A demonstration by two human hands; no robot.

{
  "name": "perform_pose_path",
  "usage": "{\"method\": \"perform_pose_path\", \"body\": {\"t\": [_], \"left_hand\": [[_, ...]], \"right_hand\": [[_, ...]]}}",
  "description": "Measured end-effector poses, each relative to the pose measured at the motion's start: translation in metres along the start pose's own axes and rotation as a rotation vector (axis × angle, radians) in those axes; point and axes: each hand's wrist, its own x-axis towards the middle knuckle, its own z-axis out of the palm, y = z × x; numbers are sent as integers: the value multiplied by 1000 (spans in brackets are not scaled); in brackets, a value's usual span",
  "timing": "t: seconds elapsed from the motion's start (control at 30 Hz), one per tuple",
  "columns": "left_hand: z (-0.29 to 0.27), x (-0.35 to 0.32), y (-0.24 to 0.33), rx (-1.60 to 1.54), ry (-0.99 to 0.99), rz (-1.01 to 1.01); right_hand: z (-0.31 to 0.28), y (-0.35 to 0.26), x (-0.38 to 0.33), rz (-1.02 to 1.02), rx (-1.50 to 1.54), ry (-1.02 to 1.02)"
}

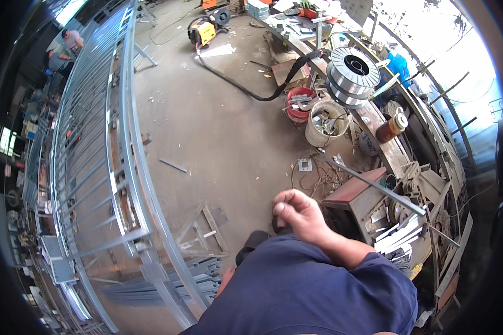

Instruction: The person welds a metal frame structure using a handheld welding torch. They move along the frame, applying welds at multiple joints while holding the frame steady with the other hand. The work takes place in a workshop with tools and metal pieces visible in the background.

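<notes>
1. Here the right hand is raised in front of the chest, fingers curled shut around a small dark object of which only a sliver shows under the thumb; what it is cannot be told.
2. The left hand is almost wholly hidden under the blue shirt; whether its fingers are closed or loose cannot be told.
3. The dark object sits just above a black shoe and the concrete floor, well apart from the cluttered workbench on the right.
4. Judging from this, the step in hand looks like a pause with the object gripped near the body, before any work on metal.
5. Close by stand a long steel gate frame on the left, and a thin steel bar lying across a small rusty stand on the right.
6. Farther off are wire spools, a white bucket of scraps, a red bucket and a yellow welder.
7. Any next move would call for a steady grip and care with the loose cable and scrap underfoot.
</notes>
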Motion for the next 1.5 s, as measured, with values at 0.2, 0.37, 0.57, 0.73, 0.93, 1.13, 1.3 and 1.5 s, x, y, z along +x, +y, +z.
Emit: {"method": "perform_pose_path", "body": {"t": [0.2, 0.37, 0.57, 0.73, 0.93, 1.13, 1.3, 1.5], "left_hand": [[-84, 134, 101, 154, -60, -67], [-137, 246, 154, -145, 86, -10], [-239, 366, 233, -146, 71, 78], [-321, 442, 332, -769, -79, -254], [-380, 470, 448, -851, 68, -274], [-368, 458, 447, -119, 160, -74], [-352, 422, 517, -169, 229, -45], [-384, 424, 607, -203, 117, 4]], "right_hand": [[-36, -70, 131, -25, -201, 113], [-73, -114, 250, -123, -333, 273], [-141, -186, 387, -304, -470, 609], [-239, -282, 472, -388, -616, 819], [-442, -323, 598, -52, -375, 978], [-626, -241, 697, 443, -288, 1117], [-678, -162, 749, 758, -338, 1096], [-718, -113, 762, 655, 367, 1058]]}}
